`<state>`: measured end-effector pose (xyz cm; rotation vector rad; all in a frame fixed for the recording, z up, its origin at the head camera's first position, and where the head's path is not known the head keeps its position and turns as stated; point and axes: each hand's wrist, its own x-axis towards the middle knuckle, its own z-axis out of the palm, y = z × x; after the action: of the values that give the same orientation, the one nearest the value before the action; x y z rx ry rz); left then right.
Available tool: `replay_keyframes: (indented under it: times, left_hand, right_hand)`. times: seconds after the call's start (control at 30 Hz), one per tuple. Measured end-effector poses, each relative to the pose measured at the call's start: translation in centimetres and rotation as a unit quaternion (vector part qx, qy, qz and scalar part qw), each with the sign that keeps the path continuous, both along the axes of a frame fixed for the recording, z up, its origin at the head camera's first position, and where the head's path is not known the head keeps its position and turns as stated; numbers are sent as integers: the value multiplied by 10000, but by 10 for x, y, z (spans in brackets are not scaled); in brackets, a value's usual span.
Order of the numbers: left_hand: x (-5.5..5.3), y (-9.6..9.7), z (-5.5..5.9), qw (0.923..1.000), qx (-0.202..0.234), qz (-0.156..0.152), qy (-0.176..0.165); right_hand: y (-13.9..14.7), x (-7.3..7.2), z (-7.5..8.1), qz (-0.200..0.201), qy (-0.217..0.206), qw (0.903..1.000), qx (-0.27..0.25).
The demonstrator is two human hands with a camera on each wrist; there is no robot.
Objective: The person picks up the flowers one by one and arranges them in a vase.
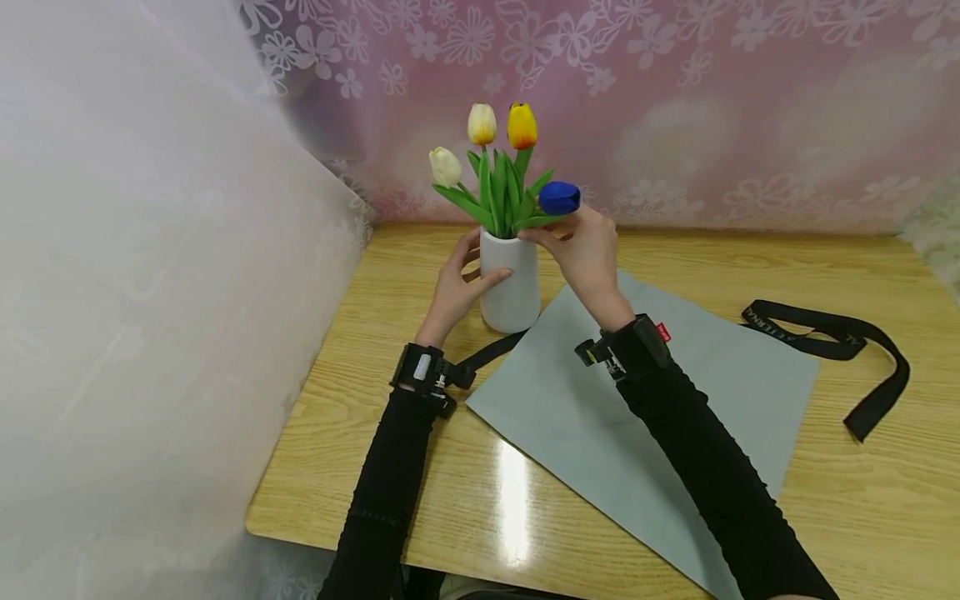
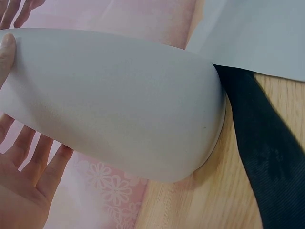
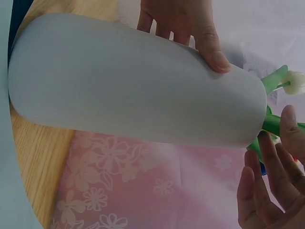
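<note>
A white vase (image 1: 510,287) stands upright on the table, holding several tulips with green leaves. Two pale tulips (image 1: 482,125) and a yellow-orange tulip (image 1: 522,127) rise from it, while a blue tulip (image 1: 559,198) leans out to the right. My left hand (image 1: 453,292) grips the vase's left side, thumb across the front and fingers behind. At the rim, my right hand (image 1: 588,254) pinches the blue tulip low on its green part. The right wrist view shows the right thumb and fingers around a green stem (image 3: 272,124) at the vase's mouth.
Right of the vase, a grey sheet (image 1: 675,417) lies flat on the wooden table (image 1: 330,408). A black ribbon (image 1: 877,400) curls at the right, and another black strip (image 1: 491,352) runs by the vase's base. A pink flowered curtain (image 1: 697,125) hangs behind.
</note>
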<state>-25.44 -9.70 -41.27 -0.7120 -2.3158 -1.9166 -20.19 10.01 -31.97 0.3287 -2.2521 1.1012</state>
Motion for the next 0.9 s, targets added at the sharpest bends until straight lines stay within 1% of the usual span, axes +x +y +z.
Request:
replay_keyframes:
  times: [0.2, 0.47, 0.5, 0.53, 0.73, 0.77, 0.83, 0.9]
  left_hand:
    - [1, 1, 1, 10000, 8, 25, -40]
    - [-1, 2, 0, 9999, -12, -20, -118]
    - [-1, 3, 1, 9999, -3, -31, -143]
    - [3, 3, 5, 9998, 12, -40, -168]
    - [0, 3, 3, 9999, 23, -5, -142]
    - [-4, 3, 0, 9999, 21, 13, -123]
    - [-3, -1, 0, 9999, 14, 38, -133]
    - [-3, -4, -1, 9999, -18, 48, -137]
  right_hand:
    - [3, 3, -4, -23, -163, 9998, -106]
    - [7, 7, -9, 68, -85, 9997, -227]
    - [7, 7, -10, 91, -87, 9996, -260]
    - [8, 8, -10, 107, -100, 9994, -298]
    - [15, 11, -14, 164, -198, 9985, -491]
    - [16, 12, -16, 168, -215, 9983, -520]
    - [20, 11, -22, 281, -307, 9967, -700]
    - [30, -2, -45, 353, -287, 9952, -871]
